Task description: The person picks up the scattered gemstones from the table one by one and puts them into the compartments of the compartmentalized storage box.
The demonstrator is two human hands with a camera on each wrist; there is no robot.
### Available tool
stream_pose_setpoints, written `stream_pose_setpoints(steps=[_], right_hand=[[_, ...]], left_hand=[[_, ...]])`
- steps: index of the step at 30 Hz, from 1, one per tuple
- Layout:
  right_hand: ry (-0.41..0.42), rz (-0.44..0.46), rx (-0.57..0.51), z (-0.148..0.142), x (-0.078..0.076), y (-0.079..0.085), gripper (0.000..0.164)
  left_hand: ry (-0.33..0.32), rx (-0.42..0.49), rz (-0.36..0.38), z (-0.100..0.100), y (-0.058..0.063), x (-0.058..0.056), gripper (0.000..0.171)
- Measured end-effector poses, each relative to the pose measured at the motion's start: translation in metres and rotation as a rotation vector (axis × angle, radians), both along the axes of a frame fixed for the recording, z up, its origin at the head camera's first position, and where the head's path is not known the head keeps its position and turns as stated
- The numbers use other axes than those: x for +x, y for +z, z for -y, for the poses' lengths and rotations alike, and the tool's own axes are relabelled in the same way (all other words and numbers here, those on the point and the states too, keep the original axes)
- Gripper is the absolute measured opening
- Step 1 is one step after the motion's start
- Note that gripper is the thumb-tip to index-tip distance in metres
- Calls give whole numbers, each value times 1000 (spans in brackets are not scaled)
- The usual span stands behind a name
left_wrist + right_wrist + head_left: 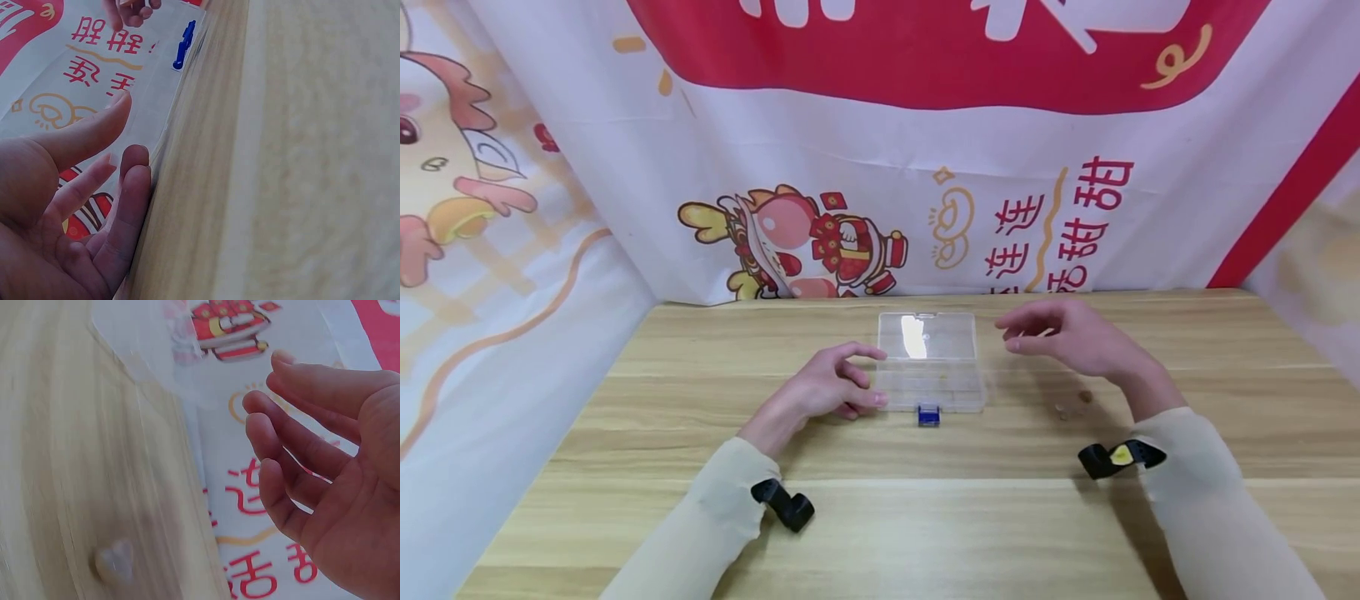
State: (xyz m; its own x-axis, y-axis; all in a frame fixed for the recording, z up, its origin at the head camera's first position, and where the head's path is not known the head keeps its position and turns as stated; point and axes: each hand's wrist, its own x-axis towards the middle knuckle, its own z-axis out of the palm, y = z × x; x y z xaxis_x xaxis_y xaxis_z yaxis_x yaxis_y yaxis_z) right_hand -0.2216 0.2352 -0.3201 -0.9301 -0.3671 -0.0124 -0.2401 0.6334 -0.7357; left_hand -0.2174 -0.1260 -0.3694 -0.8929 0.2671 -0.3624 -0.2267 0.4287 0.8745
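A clear plastic compartment box (928, 385) lies on the wooden table with its transparent lid (951, 337) folded back. The blue latch (928, 415) is at its front edge, and shows again as a blue clasp (184, 45) in the left wrist view. Beside the box's left side is my left hand (835, 382), fingertips and thumb tip at its edge, the fingers loosely bent. My right hand (1063, 336) hovers to the right of the lid, fingers relaxed, nothing visible between them in the right wrist view. Faint yellowish specks show inside the box; their kind is unclear.
Two small objects lie on the table right of the box, a brownish piece (1086, 396) and a clear piece (1061, 409). A printed white and red cloth (820, 142) hangs behind the table's back edge. Both sleeves carry black wrist straps.
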Motion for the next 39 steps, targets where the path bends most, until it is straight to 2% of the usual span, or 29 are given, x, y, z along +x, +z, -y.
stream_pose_setpoints(steps=[8, 15, 30, 34, 39], right_hand=[[-38, 7, -32, -18, -5, -7, 34], [-76, 12, -17, -25, -6, -9, 36], [-7, 78, 93, -75, 15, -25, 32], [-3, 144, 135, -88, 19, -28, 32], [17, 238, 127, -97, 20, -30, 34]], left_hand=[[5, -4, -3, 1, -1, 0, 59], [7, -7, -4, 0, -1, 1, 57], [9, -13, -5, 1, 1, 1, 57], [-4, 13, -5, -2, 0, 1, 59], [-6, 21, -3, -3, -1, 1, 60]])
